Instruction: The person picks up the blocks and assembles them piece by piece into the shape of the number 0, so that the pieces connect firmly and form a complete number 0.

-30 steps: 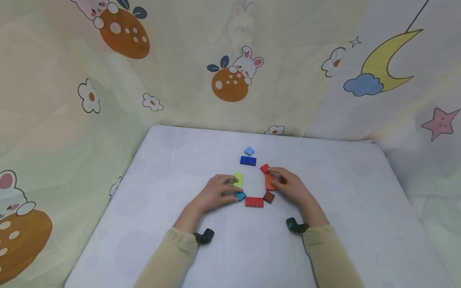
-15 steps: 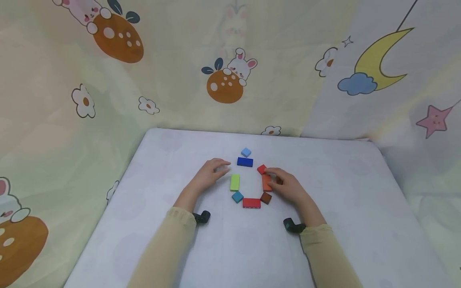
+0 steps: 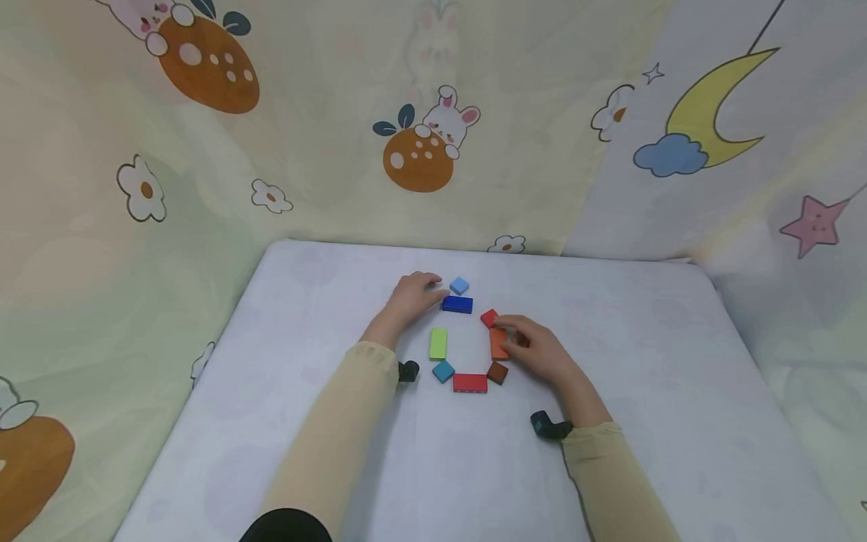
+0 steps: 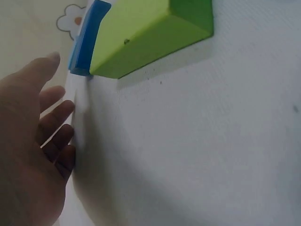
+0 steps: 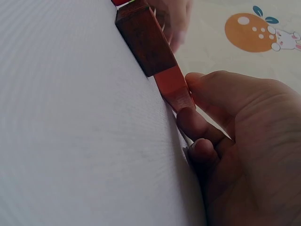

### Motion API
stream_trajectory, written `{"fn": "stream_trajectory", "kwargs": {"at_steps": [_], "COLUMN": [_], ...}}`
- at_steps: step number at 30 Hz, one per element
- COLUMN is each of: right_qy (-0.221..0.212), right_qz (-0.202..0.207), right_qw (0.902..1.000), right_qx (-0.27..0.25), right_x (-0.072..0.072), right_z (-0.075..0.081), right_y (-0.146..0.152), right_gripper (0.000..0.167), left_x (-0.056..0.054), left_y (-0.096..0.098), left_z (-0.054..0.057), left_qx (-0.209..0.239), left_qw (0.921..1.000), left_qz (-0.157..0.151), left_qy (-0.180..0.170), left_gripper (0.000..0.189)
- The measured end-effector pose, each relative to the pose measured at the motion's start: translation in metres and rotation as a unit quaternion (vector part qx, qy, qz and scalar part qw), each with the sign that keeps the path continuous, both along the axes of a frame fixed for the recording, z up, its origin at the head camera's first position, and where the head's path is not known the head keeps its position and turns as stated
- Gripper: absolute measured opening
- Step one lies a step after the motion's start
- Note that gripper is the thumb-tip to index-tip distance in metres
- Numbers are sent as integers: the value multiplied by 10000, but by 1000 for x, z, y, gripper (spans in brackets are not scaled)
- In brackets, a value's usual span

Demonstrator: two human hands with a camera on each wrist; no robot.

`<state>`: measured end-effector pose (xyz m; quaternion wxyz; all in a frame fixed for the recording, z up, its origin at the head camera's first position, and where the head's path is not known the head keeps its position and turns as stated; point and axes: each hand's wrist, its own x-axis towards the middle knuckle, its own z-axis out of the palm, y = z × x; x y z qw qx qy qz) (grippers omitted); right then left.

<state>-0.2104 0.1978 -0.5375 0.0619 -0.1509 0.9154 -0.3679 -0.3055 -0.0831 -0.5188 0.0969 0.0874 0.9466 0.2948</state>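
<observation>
head view: the left hand (image 3: pixel 412 298), fingers loosely extended, is at the left end of the dark blue block (image 3: pixel 457 305), with the light blue block (image 3: pixel 459 285) just beyond. the right hand (image 3: pixel 536 349), fingers bent, touches the orange block (image 3: pixel 497 344) and small red block (image 3: pixel 488 318); whether it pinches either, i cannot tell. a lime block (image 3: pixel 438 344), teal block (image 3: pixel 443 371), long red block (image 3: pixel 470 384) and brown block (image 3: pixel 497 373) lie nearer the person.

White tabletop (image 3: pixel 630 346) with matt, finely textured cloth-like surface, smooth painted-looking green block (image 4: pixel 146 40) with a small dark blemish, dull wood-like brown block (image 5: pixel 146 41), softly creased cloth backdrop (image 3: pixel 528 173) beyond the tabletop's far edge
</observation>
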Motion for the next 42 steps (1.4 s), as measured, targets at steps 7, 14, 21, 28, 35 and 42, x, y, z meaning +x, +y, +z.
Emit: {"fn": "stream_trajectory", "kwargs": {"at_steps": [7, 14, 21, 28, 35, 42], "right_qy": [-73, -133, -153, -86, -138, -131], "right_qz": [10, -20, 14, 15, 44, 21], "right_qw": [10000, 9999, 9999, 9999, 9999, 9999], "right_qx": [-16, 16, -44, -60, -55, -31], "right_x": [-1, -3, -1, -2, -2, -4], "right_z": [-3, 0, 4, 2, 0, 0], "right_y": [1, 1, -2, 0, 0, 1], "right_gripper": [42, 42, 42, 41, 42, 41], "left_x": [-15, -23, -21, -22, -23, -22], "left_y": [18, 28, 33, 35, 30, 23], "left_z": [2, 3, 6, 5, 2, 6], "left_qx": [-488, -707, -867, -678, -591, -442], "left_qw": [9986, 9971, 9960, 9973, 9975, 9979], "left_qz": [-202, -256, -24, -16, -72, -161], "left_qy": [1, 145, 219, 288, 377, 456], "left_gripper": [56, 52, 51, 51, 52, 53]}}
